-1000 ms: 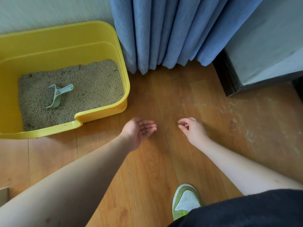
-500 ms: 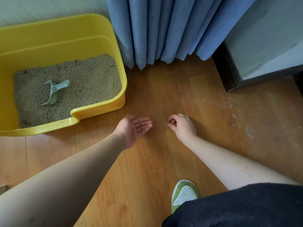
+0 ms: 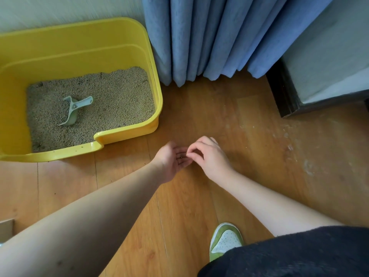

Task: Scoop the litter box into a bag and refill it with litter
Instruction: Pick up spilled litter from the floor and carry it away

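Note:
The yellow litter box (image 3: 127,134) sits on the wood floor at the left, against the wall. Beige litter (image 3: 119,104) covers its bottom, and a pale green scoop (image 3: 74,109) lies on the litter, apart from both hands. My left hand (image 3: 172,158) is held palm up just right of the box's front corner, fingers relaxed and slightly cupped. A small dark grain (image 3: 181,156) lies on its fingers. My right hand (image 3: 207,156) reaches over from the right, and its thumb and fingertips pinch together at that grain, touching the left fingers. No bag is in view.
A blue curtain (image 3: 209,37) hangs to the floor behind the hands. A dark-based piece of furniture (image 3: 289,96) stands at the right. White dusty marks (image 3: 289,146) streak the floor there. My green and white shoe (image 3: 225,238) is at the bottom.
My right hand moved left and its fingertips now meet the left palm's fingers. The left hand stayed palm up.

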Demonstrator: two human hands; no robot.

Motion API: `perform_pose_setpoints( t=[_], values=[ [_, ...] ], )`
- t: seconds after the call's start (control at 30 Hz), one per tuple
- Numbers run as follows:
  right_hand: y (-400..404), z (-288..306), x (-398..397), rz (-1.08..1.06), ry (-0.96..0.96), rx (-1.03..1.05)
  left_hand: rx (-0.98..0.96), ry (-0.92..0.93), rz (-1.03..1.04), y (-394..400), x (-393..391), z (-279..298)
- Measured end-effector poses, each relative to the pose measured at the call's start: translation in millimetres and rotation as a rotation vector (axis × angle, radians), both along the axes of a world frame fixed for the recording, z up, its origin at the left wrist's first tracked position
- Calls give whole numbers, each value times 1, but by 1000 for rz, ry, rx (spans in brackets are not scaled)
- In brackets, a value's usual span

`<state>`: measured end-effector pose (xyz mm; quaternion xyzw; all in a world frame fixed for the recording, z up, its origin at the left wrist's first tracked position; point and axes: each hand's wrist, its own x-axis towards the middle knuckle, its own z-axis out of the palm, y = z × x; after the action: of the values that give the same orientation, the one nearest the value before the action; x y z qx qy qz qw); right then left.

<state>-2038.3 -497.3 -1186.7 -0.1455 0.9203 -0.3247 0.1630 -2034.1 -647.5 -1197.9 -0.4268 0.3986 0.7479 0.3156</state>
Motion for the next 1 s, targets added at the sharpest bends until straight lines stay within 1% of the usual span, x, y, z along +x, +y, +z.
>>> perform_pose_setpoints(
  t=[0.07,0.17,0.23,0.33,0.4,0.53,0.63,0.77,1.0],
  values=[
    [-4,-4,0,-22,23,-27,15,-4,32,1,-2,1],
    [-4,-15,-9,-256,7,-46,-12,-7,41,0,-4,0],
    [0,-27,-18,-356,-64,17,-42,-4,64,-3,-4,-2],
    [8,-45,-23,-285,-134,186,-49,1,96,-10,-3,-4],
    [9,-51,-23,-236,-152,247,-49,2,110,-15,-2,-4],
    [2,-57,-26,-233,-115,270,-49,-17,138,-20,-2,-6],
    [-2,-60,-27,-237,-54,289,-36,-17,142,-22,-1,-7],
    [-4,-62,-28,-257,-13,272,-41,-13,154,-23,0,-6],
    [-2,-70,-28,-169,104,329,-55,-19,155,-22,-1,-5]
  ],
)
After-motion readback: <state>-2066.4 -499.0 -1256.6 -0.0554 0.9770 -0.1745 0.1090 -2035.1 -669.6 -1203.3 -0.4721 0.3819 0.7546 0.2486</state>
